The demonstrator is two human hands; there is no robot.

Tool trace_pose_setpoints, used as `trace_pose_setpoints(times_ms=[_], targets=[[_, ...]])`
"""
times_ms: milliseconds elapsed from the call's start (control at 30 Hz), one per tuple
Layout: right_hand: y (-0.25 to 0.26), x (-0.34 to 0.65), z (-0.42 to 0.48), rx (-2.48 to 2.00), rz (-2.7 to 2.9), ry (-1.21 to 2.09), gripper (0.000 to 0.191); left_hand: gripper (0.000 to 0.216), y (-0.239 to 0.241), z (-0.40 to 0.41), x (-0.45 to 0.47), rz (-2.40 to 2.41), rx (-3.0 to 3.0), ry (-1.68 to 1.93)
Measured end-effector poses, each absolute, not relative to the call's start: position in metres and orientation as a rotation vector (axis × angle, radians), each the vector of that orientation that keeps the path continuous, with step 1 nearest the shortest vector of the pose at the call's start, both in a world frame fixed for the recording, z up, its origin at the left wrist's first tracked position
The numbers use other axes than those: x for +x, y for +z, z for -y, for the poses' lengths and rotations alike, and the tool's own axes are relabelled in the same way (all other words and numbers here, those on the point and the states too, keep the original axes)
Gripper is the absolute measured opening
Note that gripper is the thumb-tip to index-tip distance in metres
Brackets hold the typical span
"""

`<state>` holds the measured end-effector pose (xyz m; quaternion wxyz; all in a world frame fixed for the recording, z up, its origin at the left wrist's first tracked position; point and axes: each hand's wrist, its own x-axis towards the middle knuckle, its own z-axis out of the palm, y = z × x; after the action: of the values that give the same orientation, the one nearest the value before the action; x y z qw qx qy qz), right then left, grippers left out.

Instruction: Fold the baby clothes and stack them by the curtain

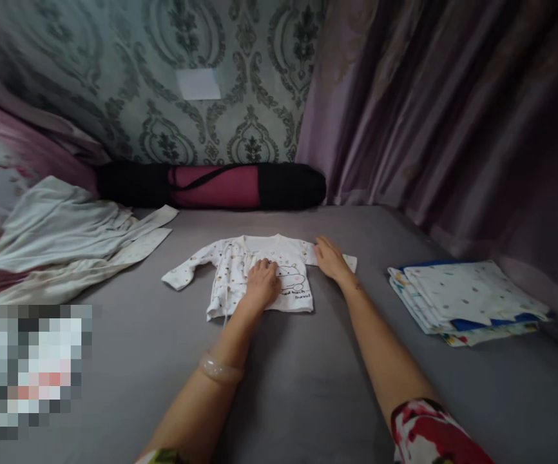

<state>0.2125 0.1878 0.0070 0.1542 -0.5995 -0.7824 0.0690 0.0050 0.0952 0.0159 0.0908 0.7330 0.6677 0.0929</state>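
Note:
A small white baby shirt [240, 267] with dots and a cartoon print lies spread flat on the grey bed sheet [308, 374]. My left hand [261, 283] rests palm down on the middle of the shirt, fingers lying flat. My right hand [330, 258] lies flat on the shirt's right sleeve, fingers stretched out. Neither hand grips anything. A pale bangle [221, 368] sits on my left wrist.
A stack of folded printed cloths [467, 299] lies at the right. A heap of unfolded pale garments [66, 232] is at the left. A black and pink roll bag [211, 185] lies along the wall. Purple curtains [453, 116] hang at the right.

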Motion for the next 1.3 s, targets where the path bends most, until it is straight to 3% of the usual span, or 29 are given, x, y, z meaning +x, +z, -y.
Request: trace_pose_setpoints(times_ms=[333, 567, 867, 1067, 1300], targets=[[-0.012, 0.19, -0.187, -1.801, 2.501, 0.281, 0.06, 0.038, 0.044, -0.098, -0.031, -1.847, 1.958, 0.545], [-0.013, 0.219, -0.193, -2.139, 2.316, 0.197, 0.063, 0.039, 0.052, -0.094, -0.119, -2.172, 1.522, 0.824], [-0.002, 0.223, -0.221, -2.305, 2.274, 0.238, 0.056, 0.033, 0.032, -0.071, -0.211, -2.64, 0.967, 0.614], [0.032, 0.138, -0.229, -1.758, 2.373, 0.104, 0.042, 0.027, 0.031, -0.072, -0.209, -2.61, 0.994, 0.512], [0.023, -0.015, -0.211, -1.233, 2.465, 0.547, 0.037, 0.023, 0.023, -0.084, -0.21, -2.528, 0.99, 0.449]])
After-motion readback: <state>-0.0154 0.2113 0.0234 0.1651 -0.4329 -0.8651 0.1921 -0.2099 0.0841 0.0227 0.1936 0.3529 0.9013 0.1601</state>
